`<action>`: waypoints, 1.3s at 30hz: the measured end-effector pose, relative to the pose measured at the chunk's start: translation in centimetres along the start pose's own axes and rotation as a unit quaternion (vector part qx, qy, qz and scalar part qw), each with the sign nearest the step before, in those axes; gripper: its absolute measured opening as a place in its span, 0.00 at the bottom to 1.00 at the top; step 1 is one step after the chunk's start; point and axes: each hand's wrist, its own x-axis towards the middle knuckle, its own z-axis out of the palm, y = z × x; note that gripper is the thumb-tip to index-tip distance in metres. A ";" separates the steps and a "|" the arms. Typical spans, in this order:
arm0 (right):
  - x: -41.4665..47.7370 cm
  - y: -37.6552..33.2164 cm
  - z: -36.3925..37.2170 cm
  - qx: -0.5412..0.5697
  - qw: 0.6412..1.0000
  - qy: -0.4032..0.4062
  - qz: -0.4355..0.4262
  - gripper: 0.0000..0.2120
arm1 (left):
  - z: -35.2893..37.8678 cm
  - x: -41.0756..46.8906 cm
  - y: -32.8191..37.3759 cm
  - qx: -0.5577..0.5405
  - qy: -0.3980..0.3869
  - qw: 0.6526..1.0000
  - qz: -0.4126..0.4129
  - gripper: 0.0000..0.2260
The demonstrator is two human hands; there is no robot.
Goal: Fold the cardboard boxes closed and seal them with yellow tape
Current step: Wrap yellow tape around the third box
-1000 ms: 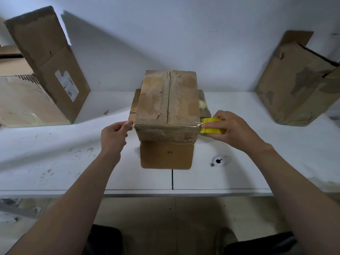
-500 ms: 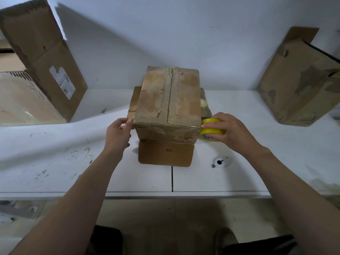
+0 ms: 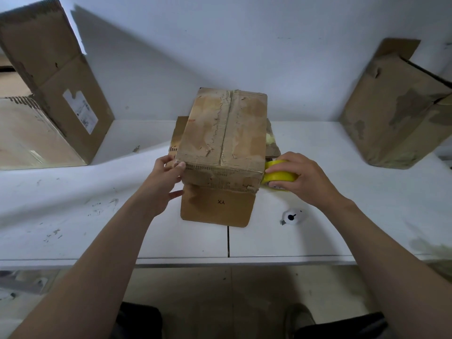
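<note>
A worn brown cardboard box [image 3: 223,133] stands in the middle of the white table [image 3: 73,204], top flaps folded shut, a bottom flap lying flat toward me. A strip of tape runs across its near top edge. My left hand [image 3: 163,178] presses its fingertips on the box's near left corner, thumb below. My right hand [image 3: 299,178] grips the yellow tape roll [image 3: 278,172] against the box's near right corner.
A large open cardboard box [image 3: 49,94] leans at the far left. Another worn box [image 3: 401,111] leans at the far right. A small white round tool [image 3: 292,216] lies on the table near my right wrist. A white wall stands behind.
My left hand has slid in from beside the box onto its near left corner. My right hand has brought the tape roll tight to the right corner.
</note>
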 end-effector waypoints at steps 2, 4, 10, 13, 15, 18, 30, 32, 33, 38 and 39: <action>0.2 -0.2 -0.1 -0.004 1.000 -0.003 -0.001 0.14 | 0.2 -0.1 0.1 -0.003 0.017 1.000 -0.005 0.21; 0.0 -0.1 -0.2 -0.004 1.000 -0.008 -0.004 0.14 | 0.0 -0.2 0.3 -0.009 0.024 1.000 -0.009 0.22; -1.5 -0.2 -0.7 0.026 1.000 -0.011 0.005 0.15 | -0.3 -1.6 -0.7 0.026 0.040 0.998 0.045 0.19; -2.3 -0.5 -1.1 0.038 0.999 -0.016 -0.010 0.17 | -0.9 -2.6 -1.6 0.075 0.065 0.989 0.112 0.16; -2.6 -0.7 -1.1 0.038 0.999 -0.021 -0.020 0.18 | -0.9 -3.0 -2.5 0.122 0.083 0.979 0.141 0.14; -2.6 -1.1 -0.8 0.038 0.999 -0.025 -0.015 0.17 | -0.3 -3.2 -3.2 0.183 0.134 0.962 0.153 0.13; -2.2 -1.3 -0.8 -0.029 0.999 -0.027 -0.033 0.17 | 9.7 -8.9 -2.5 0.443 -0.063 0.748 0.490 0.22; -2.2 -1.3 -0.8 -0.040 0.998 -0.022 -0.041 0.17 | 12.1 -9.3 -3.3 0.529 -0.071 0.710 0.459 0.27; -2.2 -1.3 -0.8 -0.040 0.998 -0.019 -0.041 0.17 | 12.7 -9.1 -3.5 0.562 -0.061 0.696 0.443 0.29; -1.9 -1.2 -0.8 -0.051 0.998 -0.016 -0.042 0.15 | 12.7 -7.5 -3.2 0.618 -0.035 0.677 0.399 0.36; -1.9 -1.2 -0.7 -0.046 0.998 -0.017 -0.035 0.16 | 12.3 -7.1 -3.0 0.625 -0.028 0.674 0.393 0.36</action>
